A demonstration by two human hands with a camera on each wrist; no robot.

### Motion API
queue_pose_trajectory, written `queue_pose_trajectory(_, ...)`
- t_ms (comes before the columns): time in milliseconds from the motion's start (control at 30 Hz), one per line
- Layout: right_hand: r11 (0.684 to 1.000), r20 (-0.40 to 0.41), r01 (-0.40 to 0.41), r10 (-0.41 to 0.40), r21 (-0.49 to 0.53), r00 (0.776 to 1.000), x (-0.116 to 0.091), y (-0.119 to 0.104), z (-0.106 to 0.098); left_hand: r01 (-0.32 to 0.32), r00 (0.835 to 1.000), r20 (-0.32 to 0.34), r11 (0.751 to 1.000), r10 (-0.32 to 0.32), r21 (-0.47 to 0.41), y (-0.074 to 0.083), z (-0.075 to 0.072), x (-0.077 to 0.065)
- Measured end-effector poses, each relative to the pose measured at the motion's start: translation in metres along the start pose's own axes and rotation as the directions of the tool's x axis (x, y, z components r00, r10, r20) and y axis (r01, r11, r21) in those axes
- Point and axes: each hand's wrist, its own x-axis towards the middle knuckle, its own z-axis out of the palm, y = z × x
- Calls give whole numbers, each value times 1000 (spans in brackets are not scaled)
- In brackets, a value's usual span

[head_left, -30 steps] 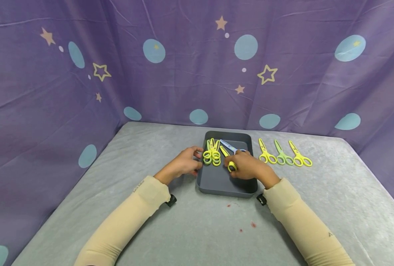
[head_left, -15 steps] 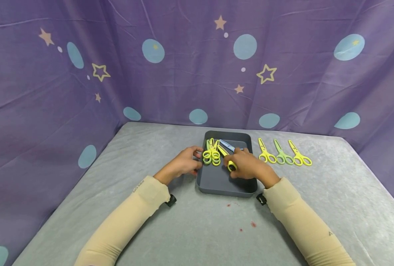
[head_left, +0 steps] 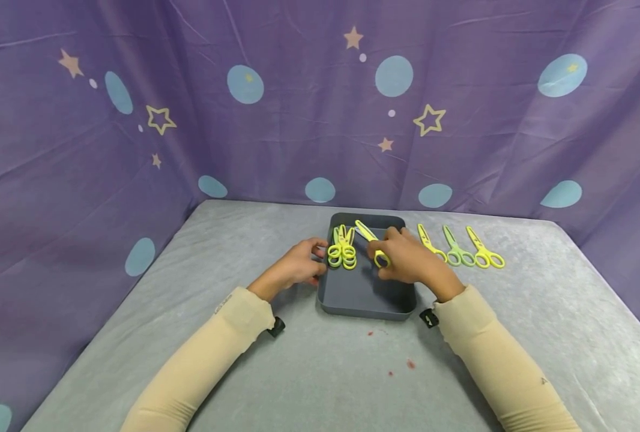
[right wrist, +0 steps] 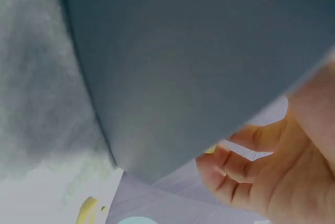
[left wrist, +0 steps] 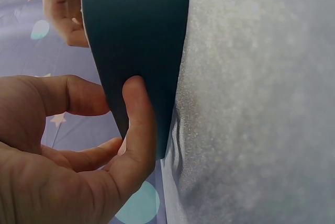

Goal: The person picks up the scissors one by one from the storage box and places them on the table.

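Note:
In the head view a dark grey rectangular tray (head_left: 363, 300) lies on the table. My left hand (head_left: 301, 262) is at its left side; in the left wrist view its fingers (left wrist: 138, 130) pinch the tray's wall (left wrist: 136, 35), one on the outer face and others at the rim. Over the tray, my right hand (head_left: 403, 257) grips yellow scissors (head_left: 367, 232) by the handle, blades pointing up and left. A thin bluish edge shows beside those blades; the rest of it is hidden. Several yellow and green scissors (head_left: 343, 249) lie bunched at the tray's left.
Right of the tray lie yellow scissors (head_left: 428, 240), green scissors (head_left: 455, 247) and more yellow scissors (head_left: 482, 249) side by side. Grey cloth covers the table (head_left: 320, 372), with small red spots in front of the tray. A purple patterned curtain (head_left: 298, 150) hangs behind.
My right hand has shifted slightly up and right with the yellow scissors, whose blades now point more toward the back. The blue scissors are mostly covered. My left hand stays at the tray.

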Motion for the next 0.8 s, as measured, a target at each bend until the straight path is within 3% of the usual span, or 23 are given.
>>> queue_pose_trajectory(167,999,-4,-26,26,24,1000,-3,2,-5,0,1000,-8,1000,0,-6,0,0,-1)
queue_pose_trajectory(433,999,-94,-38,37,-9,995,-10,13,-10,-16,1000,-13,1000,16,0,0,3,-1)
queue_pose_trajectory(800,994,-111,-108,108,9,988,-25,36,-20,4,1000,-14,1000,-4,11,2,2,-2)
